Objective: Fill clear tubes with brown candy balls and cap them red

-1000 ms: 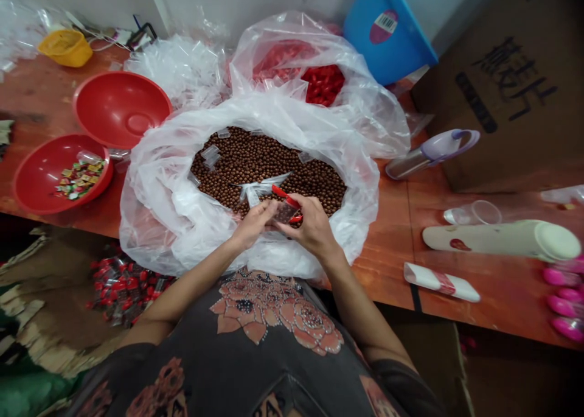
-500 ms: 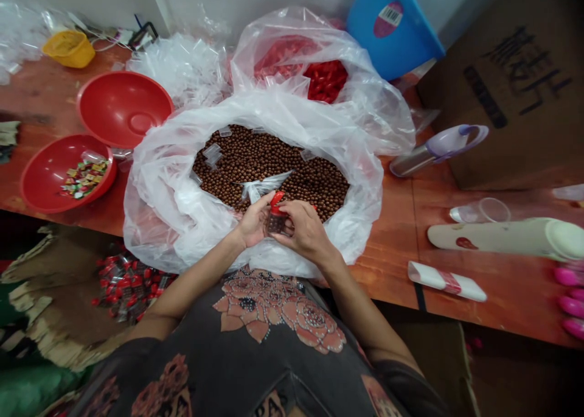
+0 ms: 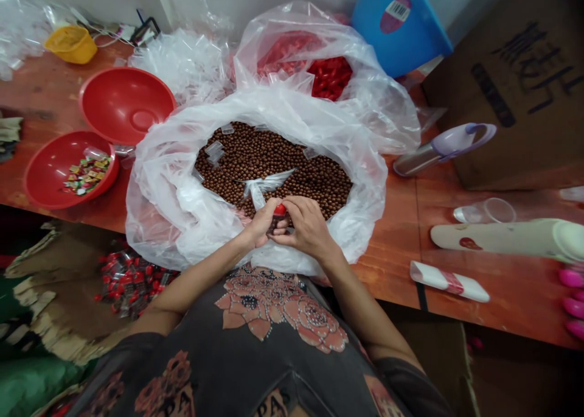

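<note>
**Small red-topped jar [image 3: 278, 210] in both hands, at near edge of bag of brown balls**

Table [image 3: 387, 222], orange-brown, runs across the view. Large cardboard box [image 3: 497, 112] at its far right; its contents not visible. Big clear-white bag [image 3: 168, 179] centre, mouth spread wide, holding a mass of brown balls [image 3: 278, 149]. A white plastic piece [image 3: 256, 193] and a few small clear pieces [image 3: 214, 152] lie on them. Behind, a second bag [image 3: 383, 109] with red pieces inside [image 3: 331, 79]. Low at left, below table height, a torn carton [image 3: 55, 310] with a heap of red-and-clear jars [image 3: 130, 283] beside its ragged edge. Blue bucket [image 3: 396, 33] at the back; inside not seen. Two red bowls at left: the far one [image 3: 125, 103] bare within, the near one [image 3: 50, 176] with small colourful wrapped bits [image 3: 89, 175]. Yellow tub [image 3: 70, 44] beyond them.

Fingers: left hand [image 3: 261, 227] curled round the jar's left side. Right hand [image 3: 308, 222] bent in from the other side, fingers near the red top, thumb lower. Both closed on the jar, little gap left; most of its body hidden.

Against half a second ago: hands drawn tighter, red top lower between the fingers, less dark body showing. Bags and bowls unchanged.
</note>
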{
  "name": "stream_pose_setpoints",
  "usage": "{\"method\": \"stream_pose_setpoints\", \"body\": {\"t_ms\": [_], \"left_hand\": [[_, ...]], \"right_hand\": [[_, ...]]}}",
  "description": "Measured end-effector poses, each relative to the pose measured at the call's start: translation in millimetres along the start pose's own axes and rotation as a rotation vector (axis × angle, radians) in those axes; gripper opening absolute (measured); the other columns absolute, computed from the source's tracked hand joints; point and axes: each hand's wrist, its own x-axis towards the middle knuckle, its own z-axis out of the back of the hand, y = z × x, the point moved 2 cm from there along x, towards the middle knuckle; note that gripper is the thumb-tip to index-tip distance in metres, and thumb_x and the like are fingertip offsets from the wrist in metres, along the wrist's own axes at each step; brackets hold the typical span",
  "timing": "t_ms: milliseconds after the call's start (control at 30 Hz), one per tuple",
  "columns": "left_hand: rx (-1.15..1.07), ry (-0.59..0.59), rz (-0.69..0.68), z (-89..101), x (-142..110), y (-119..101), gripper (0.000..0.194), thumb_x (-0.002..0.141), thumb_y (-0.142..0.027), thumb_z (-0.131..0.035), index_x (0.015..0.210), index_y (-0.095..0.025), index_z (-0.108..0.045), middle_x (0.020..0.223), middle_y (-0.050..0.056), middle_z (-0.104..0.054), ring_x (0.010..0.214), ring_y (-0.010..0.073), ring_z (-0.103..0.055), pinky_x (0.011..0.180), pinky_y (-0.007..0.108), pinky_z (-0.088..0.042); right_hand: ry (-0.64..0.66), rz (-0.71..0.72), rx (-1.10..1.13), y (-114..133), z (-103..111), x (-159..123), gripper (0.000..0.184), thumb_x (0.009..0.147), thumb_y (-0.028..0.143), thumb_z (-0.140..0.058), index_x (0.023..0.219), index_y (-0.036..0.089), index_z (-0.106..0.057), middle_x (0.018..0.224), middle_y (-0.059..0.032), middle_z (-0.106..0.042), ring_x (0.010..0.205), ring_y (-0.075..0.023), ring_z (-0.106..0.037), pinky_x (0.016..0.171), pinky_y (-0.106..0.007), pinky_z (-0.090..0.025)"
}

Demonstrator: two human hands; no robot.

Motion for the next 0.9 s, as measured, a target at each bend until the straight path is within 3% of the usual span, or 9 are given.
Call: {"method": "stream_pose_setpoints", "body": {"t_ms": [167, 267, 367, 467, 567, 633, 700, 767, 900], "left_hand": [[0.018, 0.013, 0.009, -1.6, -2, 4, 0.036, 0.087, -0.050, -0.044, 0.067, -0.021, -0.038, 0.042, -0.008, -0.032, 0.030, 0.0051, -0.024, 0.034, 0.017, -0.018], [0.096, 0.004, -0.090, 8.5, -2, 1, 0.031, 0.087, -0.049, -0.043, 0.073, -0.021, -0.044, 0.045, -0.008, -0.036, 0.034, 0.0064, -0.028, 0.040, 0.020, -0.033], [0.442, -0.109, -0.317, 31.1, -4, -14, 0.021, 0.083, -0.038, -0.051, 0.094, -0.020, -0.057, 0.056, -0.006, -0.049, 0.046, 0.0092, -0.043, 0.052, 0.022, -0.041], [0.978, -0.181, -0.387, 58.0, -10, -33, 0.017, 0.079, -0.028, -0.056, 0.090, -0.020, -0.066, 0.065, -0.003, -0.059, 0.059, 0.0125, -0.052, 0.060, 0.024, -0.042], [1.321, -0.188, -0.443, 80.9, -12, -61, 0.018, 0.081, -0.029, -0.058, 0.071, -0.020, -0.069, 0.071, 0.002, -0.064, 0.072, 0.0176, -0.058, 0.074, 0.029, -0.046], [1.415, -0.346, -0.583, 94.7, -9, -90, 0.020, 0.085, -0.027, -0.055, 0.079, -0.020, -0.072, 0.084, 0.006, -0.069, 0.088, 0.0216, -0.061, 0.087, 0.033, -0.046], [1.497, -0.593, -0.671, 108.9, -2, -124, 0.026, 0.089, -0.019, -0.048, 0.100, -0.018, -0.072, 0.105, 0.011, -0.069, 0.106, 0.0240, -0.060, 0.097, 0.035, -0.042], [1.586, -0.767, -0.621, 122.5, 10, -155, 0.036, 0.089, -0.012, -0.045, 0.116, -0.015, -0.067, 0.119, 0.014, -0.067, 0.116, 0.0245, -0.058, 0.101, 0.034, -0.040], [1.648, -0.782, -0.460, 139.4, 34, -190, 0.036, 0.085, -0.016, -0.058, 0.120, -0.016, -0.065, 0.115, 0.013, -0.070, 0.106, 0.0250, -0.063, 0.093, 0.031, -0.044]], "right_hand": [[0.046, 0.008, 0.007, 1, -8, -3, 0.065, 0.080, 0.054, -0.065, 0.132, 0.018, -0.050, 0.125, -0.0169, -0.062, 0.116, -0.0341, -0.056, 0.101, -0.053, -0.041], [0.088, 0.003, 0.017, 2, -6, -4, 0.073, 0.082, 0.056, -0.065, 0.142, 0.019, -0.042, 0.134, -0.0161, -0.058, 0.125, -0.0332, -0.052, 0.107, -0.052, -0.038], [0.157, -0.045, 0.019, -10, 1, -6, 0.075, 0.086, 0.053, -0.064, 0.147, 0.019, -0.037, 0.142, -0.0165, -0.052, 0.130, -0.0322, -0.048, 0.106, -0.050, -0.041], [0.155, -0.192, -0.047, -35, 11, -15, 0.045, 0.093, 0.039, -0.058, 0.133, 0.018, -0.057, 0.121, -0.0151, -0.065, 0.110, -0.0301, -0.058, 0.095, -0.048, -0.048], [0.207, -0.257, -0.128, -58, 10, -28, 0.028, 0.092, 0.029, -0.055, 0.114, 0.019, -0.069, 0.105, -0.0139, -0.067, 0.096, -0.0293, -0.060, 0.086, -0.047, -0.049], [0.248, -0.243, -0.123, -67, 4, -35, 0.024, 0.091, 0.024, -0.054, 0.108, 0.021, -0.072, 0.098, -0.0112, -0.067, 0.089, -0.0266, -0.060, 0.081, -0.042, -0.050], [0.255, -0.241, -0.118, -72, -4, -39, 0.022, 0.091, 0.025, -0.054, 0.104, 0.020, -0.072, 0.095, -0.0111, -0.065, 0.087, -0.0262, -0.060, 0.079, -0.040, -0.050], [0.253, -0.244, -0.114, -72, -10, -40, 0.021, 0.091, 0.027, -0.053, 0.099, 0.019, -0.070, 0.092, -0.0111, -0.065, 0.085, -0.0266, -0.061, 0.078, -0.041, -0.050], [0.200, -0.327, -0.078, -66, -8, -40, 0.023, 0.094, 0.035, -0.051, 0.099, 0.020, -0.067, 0.093, -0.0114, -0.068, 0.086, -0.0285, -0.062, 0.078, -0.042, -0.050]]}}
